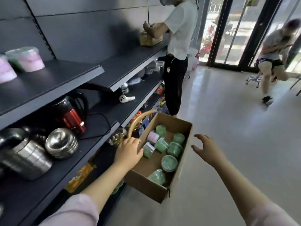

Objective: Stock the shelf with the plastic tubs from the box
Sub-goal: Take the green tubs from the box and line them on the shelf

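Note:
A cardboard box (pixel 182 162) sits on the floor beside the shelving, holding several plastic tubs (pixel 169 163), mostly green with one or two pink. My left hand (pixel 129 152) hovers over the box's left rim, fingers loosely curled with nothing in them. Just right of the box, my right hand (pixel 204 146) hangs in the air, fingers spread and empty. On the top shelf (pixel 53 79) at the far left stand three tubs (pixel 31 59), pink and green.
The middle shelf carries a red kettle (pixel 73 118), steel bowls (pixel 61 143) and a steel pot (pixel 26 159). A person in a white shirt (pixel 177 51) stands at the shelving further along. Another person (pixel 275 61) moves near the glass doors. Pale floor lies to the right.

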### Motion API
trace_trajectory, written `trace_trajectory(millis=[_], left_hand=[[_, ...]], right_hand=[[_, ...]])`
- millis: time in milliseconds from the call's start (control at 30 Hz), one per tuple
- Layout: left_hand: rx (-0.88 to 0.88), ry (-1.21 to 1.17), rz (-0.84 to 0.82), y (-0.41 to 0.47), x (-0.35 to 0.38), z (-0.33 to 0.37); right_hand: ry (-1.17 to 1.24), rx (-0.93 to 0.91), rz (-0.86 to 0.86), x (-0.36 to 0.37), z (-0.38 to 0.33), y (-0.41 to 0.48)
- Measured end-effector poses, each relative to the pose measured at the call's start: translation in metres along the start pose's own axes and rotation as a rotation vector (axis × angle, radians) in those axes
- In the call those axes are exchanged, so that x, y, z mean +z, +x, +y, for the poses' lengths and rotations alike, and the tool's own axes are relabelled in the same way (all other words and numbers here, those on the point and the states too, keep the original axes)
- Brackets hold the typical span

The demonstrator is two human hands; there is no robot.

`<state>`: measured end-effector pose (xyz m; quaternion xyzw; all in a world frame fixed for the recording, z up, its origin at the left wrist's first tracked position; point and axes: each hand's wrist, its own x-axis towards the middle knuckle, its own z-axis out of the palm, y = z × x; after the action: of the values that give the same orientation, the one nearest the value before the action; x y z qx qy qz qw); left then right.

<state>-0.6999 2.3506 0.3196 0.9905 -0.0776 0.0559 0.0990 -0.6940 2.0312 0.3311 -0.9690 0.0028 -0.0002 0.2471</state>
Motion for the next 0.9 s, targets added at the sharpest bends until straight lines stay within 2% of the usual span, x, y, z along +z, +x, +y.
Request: trace_trajectory(millis=[233, 467, 667, 900], left_hand=[[-0.115, -0.117, -0.164, 0.019, 0.05, 0.004], [-0.214, -0.231, -0.317, 0.089, 0.106, -0.04], [-0.28, -0.362, -0.343, 0.136, 0.139, -0.068], [-0.345, -0.478, -0.368, 0.172, 0.217, -0.079]], right_hand=[[0.058, 0.063, -0.12, 0.047, 0.032, 0.031], [0.094, 0.148, -0.173, 0.104, 0.039, 0.102], [0.203, 0.215, -0.185, 0.145, 0.033, 0.166], [0.338, 0.297, -0.288, 0.235, 0.049, 0.231]])
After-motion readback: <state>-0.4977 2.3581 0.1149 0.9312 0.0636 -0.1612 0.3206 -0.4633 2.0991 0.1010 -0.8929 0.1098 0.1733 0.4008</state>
